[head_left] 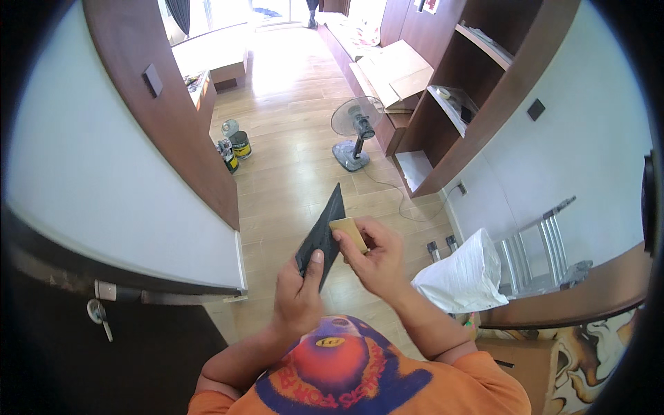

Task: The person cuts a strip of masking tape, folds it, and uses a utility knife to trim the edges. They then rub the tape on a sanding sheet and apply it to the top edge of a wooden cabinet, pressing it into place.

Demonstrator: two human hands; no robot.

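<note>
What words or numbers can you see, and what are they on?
Orange shirt: red lettering and a yellow oval mark; I won't copy them.
Back can and front can: print too small to read.
Paper on the cabinet: too blurred.
Dark panel and tan pad: no lettering I can make out.

Free floor (277, 181) ahead, fan (351, 156) at its right; white sack (462, 278), ladder (555, 247) obstructing right, door (149, 346) left

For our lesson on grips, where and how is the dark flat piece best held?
Probably best: take the dark flat piece by its lower end, from the left, thumb on its face, as the left hand does. It looks thin, narrows toward the top, and the right hand holds a tan pad at its right edge.
</note>
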